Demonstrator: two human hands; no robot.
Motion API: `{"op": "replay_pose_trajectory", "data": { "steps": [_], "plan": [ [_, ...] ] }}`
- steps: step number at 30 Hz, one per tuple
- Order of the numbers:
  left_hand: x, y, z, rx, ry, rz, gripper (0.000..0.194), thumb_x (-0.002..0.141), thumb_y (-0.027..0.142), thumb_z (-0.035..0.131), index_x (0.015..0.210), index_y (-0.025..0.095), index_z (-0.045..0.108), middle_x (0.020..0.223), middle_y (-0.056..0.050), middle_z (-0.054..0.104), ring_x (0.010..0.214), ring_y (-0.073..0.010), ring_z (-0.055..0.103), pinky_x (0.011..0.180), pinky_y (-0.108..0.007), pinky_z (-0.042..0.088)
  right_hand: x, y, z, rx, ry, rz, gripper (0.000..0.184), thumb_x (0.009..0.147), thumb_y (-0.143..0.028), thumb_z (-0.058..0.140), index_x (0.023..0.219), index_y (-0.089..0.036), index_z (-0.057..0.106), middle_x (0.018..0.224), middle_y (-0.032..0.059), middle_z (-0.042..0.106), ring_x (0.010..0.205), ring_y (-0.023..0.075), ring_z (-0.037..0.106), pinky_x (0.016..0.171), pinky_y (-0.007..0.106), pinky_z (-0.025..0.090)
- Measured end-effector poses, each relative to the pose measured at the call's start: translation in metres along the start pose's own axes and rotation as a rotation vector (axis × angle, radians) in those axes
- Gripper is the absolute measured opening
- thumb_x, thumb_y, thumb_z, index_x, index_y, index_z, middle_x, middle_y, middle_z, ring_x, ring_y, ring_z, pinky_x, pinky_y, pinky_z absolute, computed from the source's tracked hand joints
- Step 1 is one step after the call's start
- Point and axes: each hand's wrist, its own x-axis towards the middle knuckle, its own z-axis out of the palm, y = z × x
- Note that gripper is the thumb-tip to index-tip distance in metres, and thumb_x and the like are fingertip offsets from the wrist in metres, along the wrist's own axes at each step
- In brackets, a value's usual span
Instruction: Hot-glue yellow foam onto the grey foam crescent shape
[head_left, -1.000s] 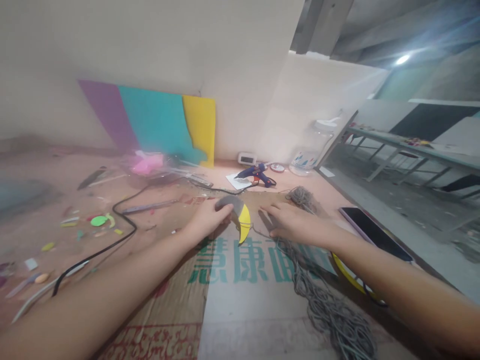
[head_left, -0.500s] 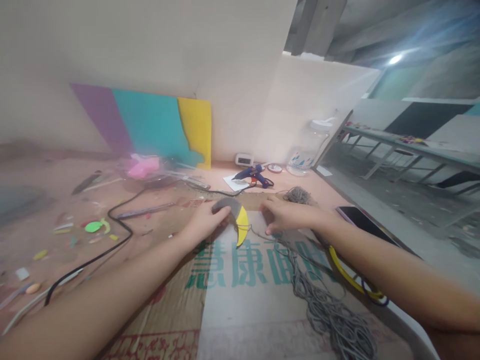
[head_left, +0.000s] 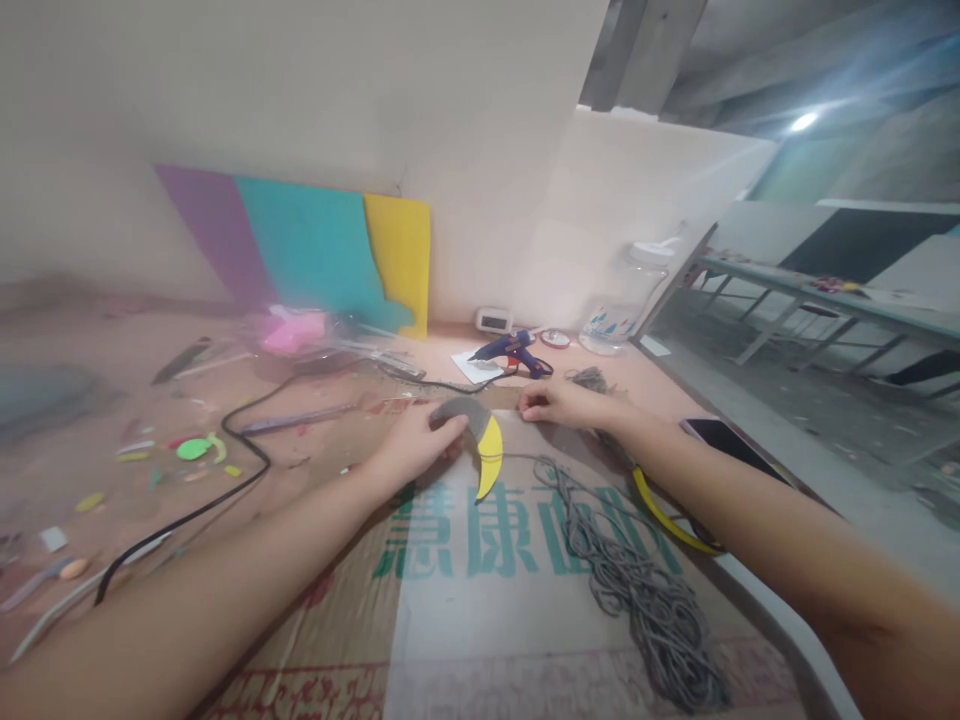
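Note:
My left hand point(head_left: 424, 440) is closed on the upper end of a crescent-shaped piece point(head_left: 490, 455). The crescent's upper part is covered in grey, while its lower, tapering part is bare yellow. A strand of grey yarn point(head_left: 649, 610) crosses the yellow part and runs right to a loose, tangled heap on the cardboard. To the right of the crescent, apart from it, my right hand point(head_left: 559, 402) has its thumb and fingers pinched together. Whatever lies between those fingertips is too small to make out. A smaller clump of grey yarn point(head_left: 589, 379) lies just behind that hand.
Printed cardboard point(head_left: 465, 620) covers the worktop. Farther back are a blue glue gun point(head_left: 510, 350), a small white clock point(head_left: 494, 320) and a clear jug point(head_left: 611, 325). A phone point(head_left: 731, 450) lies at right. Coloured scraps and a black cable point(head_left: 255, 460) spread leftward.
My right hand has moved slightly up and away, and its spread thumb and fingers have come together. The yarn heap has shifted left. My left hand still holds the crescent.

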Motion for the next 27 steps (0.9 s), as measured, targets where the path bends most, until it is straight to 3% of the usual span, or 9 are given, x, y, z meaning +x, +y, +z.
{"op": "replay_pose_trajectory", "data": {
  "steps": [5,10,13,17,21,27],
  "plan": [
    [0.0,0.003,0.0,-0.039,-0.005,-0.034,0.029,0.08,0.037,0.051,0.062,0.015,0.058,0.052,0.0,0.059,0.049,-0.0124,0.055,0.049,-0.021,0.041,0.015,-0.007,-0.002,-0.107,0.124,0.11,0.022,0.082,-0.039,0.058,0.079,-0.018,0.063,0.075,0.0029,0.064,0.071,0.0177,0.057,0.061,0.025,0.037],
    [0.001,0.0,-0.001,-0.08,-0.013,-0.013,0.029,0.079,0.038,0.052,0.063,0.015,0.057,0.055,-0.001,0.06,0.049,-0.012,0.053,0.049,-0.021,0.039,0.014,0.014,-0.025,-0.253,0.357,0.371,0.037,0.08,-0.05,0.061,0.081,-0.013,0.063,0.079,0.0165,0.065,0.079,0.0297,0.06,0.066,0.033,0.04],
    [0.002,0.0,-0.002,-0.057,-0.021,0.007,0.03,0.08,0.038,0.052,0.061,0.016,0.057,0.054,-0.001,0.06,0.05,-0.0124,0.053,0.05,-0.022,0.04,0.02,0.031,-0.037,-0.243,0.436,0.444,0.045,0.076,-0.047,0.067,0.099,-0.009,0.063,0.092,0.0194,0.067,0.089,0.032,0.061,0.073,0.035,0.043],
    [0.001,0.001,-0.002,-0.072,-0.021,-0.006,0.029,0.08,0.038,0.052,0.063,0.016,0.056,0.055,-0.001,0.059,0.051,-0.0124,0.053,0.05,-0.022,0.04,0.038,0.035,-0.034,-0.122,0.433,0.378,0.056,0.079,-0.042,0.066,0.123,-0.01,0.053,0.112,0.0163,0.064,0.093,0.0247,0.062,0.077,0.03,0.046],
    [0.001,0.0,-0.001,-0.071,-0.021,-0.005,0.03,0.081,0.04,0.052,0.063,0.015,0.056,0.055,0.0,0.059,0.051,-0.0119,0.054,0.049,-0.021,0.039,0.054,0.025,-0.019,0.007,0.429,0.337,0.043,0.077,-0.036,0.068,0.112,-0.012,0.061,0.103,0.0103,0.069,0.087,0.0202,0.064,0.074,0.026,0.048],
    [0.002,-0.005,0.001,-0.13,-0.038,-0.017,0.031,0.081,0.041,0.052,0.066,0.015,0.057,0.057,-0.001,0.06,0.05,-0.012,0.053,0.049,-0.022,0.042,0.055,0.011,-0.018,0.143,0.512,0.392,0.019,0.077,-0.023,0.065,0.09,-0.008,0.064,0.083,0.013,0.07,0.077,0.0242,0.066,0.066,0.029,0.049]
  ]
}}
